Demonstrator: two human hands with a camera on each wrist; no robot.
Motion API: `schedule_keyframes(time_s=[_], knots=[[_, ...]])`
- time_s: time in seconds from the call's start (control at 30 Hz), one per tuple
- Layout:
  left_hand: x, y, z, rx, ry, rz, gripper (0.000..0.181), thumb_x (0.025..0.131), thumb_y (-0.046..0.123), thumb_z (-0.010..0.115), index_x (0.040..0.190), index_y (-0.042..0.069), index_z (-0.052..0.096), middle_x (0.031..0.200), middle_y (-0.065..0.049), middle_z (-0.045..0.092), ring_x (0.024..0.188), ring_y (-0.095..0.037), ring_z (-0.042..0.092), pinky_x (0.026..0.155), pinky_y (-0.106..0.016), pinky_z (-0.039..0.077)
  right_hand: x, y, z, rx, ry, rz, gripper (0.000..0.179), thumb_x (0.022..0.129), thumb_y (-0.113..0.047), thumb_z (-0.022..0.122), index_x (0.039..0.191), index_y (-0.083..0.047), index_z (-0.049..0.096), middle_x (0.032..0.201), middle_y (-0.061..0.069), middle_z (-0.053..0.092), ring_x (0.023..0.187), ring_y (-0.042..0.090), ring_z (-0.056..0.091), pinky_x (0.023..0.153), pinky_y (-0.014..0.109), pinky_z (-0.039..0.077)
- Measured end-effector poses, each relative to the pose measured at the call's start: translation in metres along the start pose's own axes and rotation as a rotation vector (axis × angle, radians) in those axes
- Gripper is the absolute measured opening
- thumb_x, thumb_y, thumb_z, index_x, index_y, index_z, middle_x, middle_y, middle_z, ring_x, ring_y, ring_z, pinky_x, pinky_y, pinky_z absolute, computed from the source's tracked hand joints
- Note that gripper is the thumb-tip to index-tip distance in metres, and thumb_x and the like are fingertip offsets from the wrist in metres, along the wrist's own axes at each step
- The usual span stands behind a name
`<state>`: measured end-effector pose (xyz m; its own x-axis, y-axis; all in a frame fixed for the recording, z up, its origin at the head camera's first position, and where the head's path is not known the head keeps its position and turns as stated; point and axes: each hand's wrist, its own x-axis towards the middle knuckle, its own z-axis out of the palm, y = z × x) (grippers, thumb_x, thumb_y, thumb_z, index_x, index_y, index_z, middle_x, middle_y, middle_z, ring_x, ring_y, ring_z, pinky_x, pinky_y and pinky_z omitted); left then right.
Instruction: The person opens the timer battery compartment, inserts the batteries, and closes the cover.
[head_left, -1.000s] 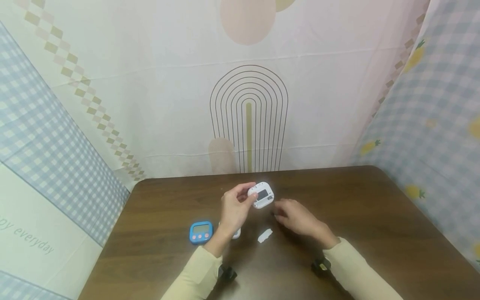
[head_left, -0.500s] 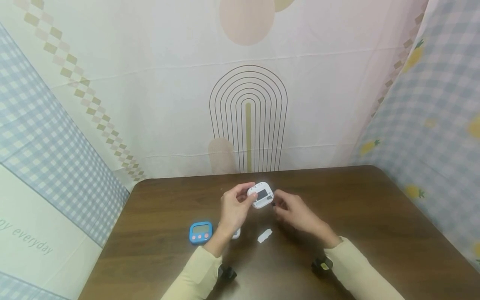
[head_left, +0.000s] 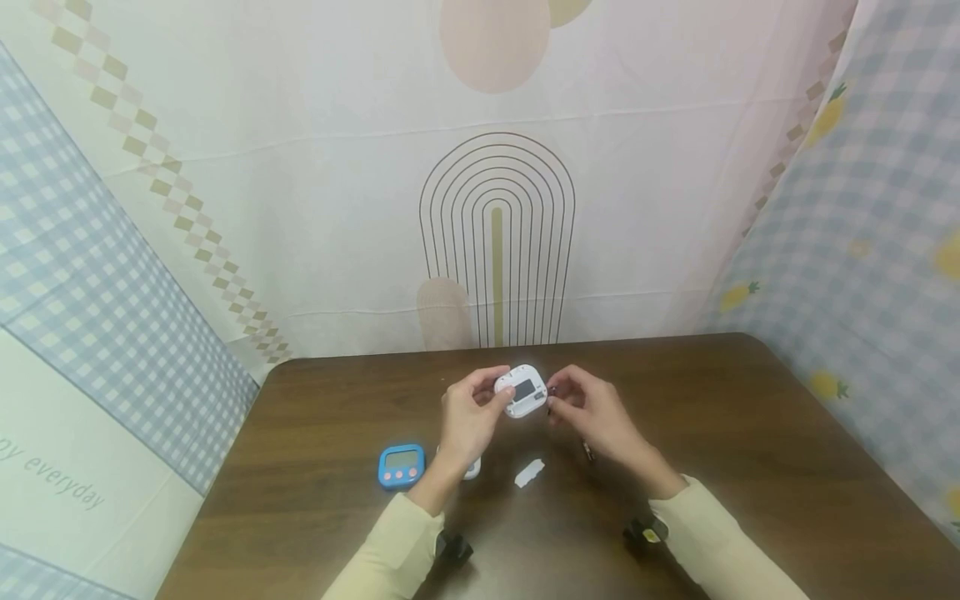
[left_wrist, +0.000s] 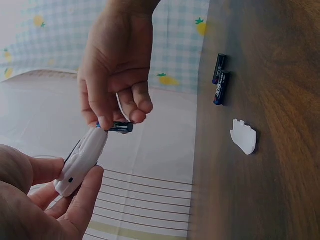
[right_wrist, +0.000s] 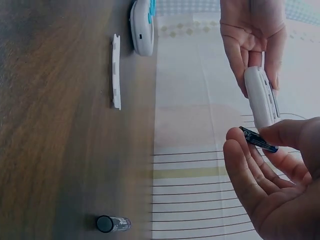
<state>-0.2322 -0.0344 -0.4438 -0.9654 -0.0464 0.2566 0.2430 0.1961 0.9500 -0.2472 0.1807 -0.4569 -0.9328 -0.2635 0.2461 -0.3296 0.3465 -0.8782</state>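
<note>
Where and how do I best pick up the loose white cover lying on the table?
I'd pinch the white cover across its two long edges, near mid-length, coming from above: it looks thin and lies flat on the table, so its edges seem the likeliest hold.

Three timers (head_left: 402, 466) (head_left: 525, 390) (right_wrist: 143, 30) counted, one blue and two white, three batteries (left_wrist: 122, 127) (left_wrist: 218, 68) (left_wrist: 221, 89) shown, one cover (head_left: 529, 472), two hands (head_left: 471, 417) (head_left: 596, 414), two wrist cameras (head_left: 454, 547) (head_left: 642, 534), one worktop (head_left: 712, 400)
</note>
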Motion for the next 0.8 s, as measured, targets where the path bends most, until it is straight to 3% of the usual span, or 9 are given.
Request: schedule_keyframes(time_s=[0.17,0.47,0.8], knots=[[0.000,0.000,0.001,-0.019,0.002,-0.013,0.027,0.095,0.004,0.078,0.121,0.006,0.078,0.115,-0.015,0.079,0.096,-0.029,0.077,0.068,-0.026,0.065,0.000,-0.002,0.000,0.036,0.031,0.001,0.018,0.096,0.001,0.073,0.111,-0.005,0.067,0.094,0.014,0.072,0.075,0.024,0.075,0.070,0.051,0.066],[0.000,0.000,0.001,-0.025,-0.001,-0.024,0.027,0.095,0.004,0.078,0.122,0.007,0.077,0.114,-0.015,0.079,0.092,-0.027,0.076,0.065,-0.027,0.065,-0.001,-0.009,0.000,0.048,0.072,0.003,0.018,0.094,-0.001,0.077,0.110,-0.001,0.067,0.094,0.016,0.073,0.078,0.038,0.075,0.064,0.033,0.065],[-0.001,0.001,0.002,-0.046,-0.011,-0.037,0.028,0.095,0.002,0.077,0.123,0.004,0.076,0.115,-0.016,0.078,0.093,-0.028,0.077,0.065,-0.028,0.065,-0.004,-0.015,0.001,0.054,0.091,-0.042,0.017,0.093,-0.001,0.078,0.107,-0.003,0.068,0.093,0.015,0.072,0.078,0.037,0.074,0.063,0.030,0.064]])
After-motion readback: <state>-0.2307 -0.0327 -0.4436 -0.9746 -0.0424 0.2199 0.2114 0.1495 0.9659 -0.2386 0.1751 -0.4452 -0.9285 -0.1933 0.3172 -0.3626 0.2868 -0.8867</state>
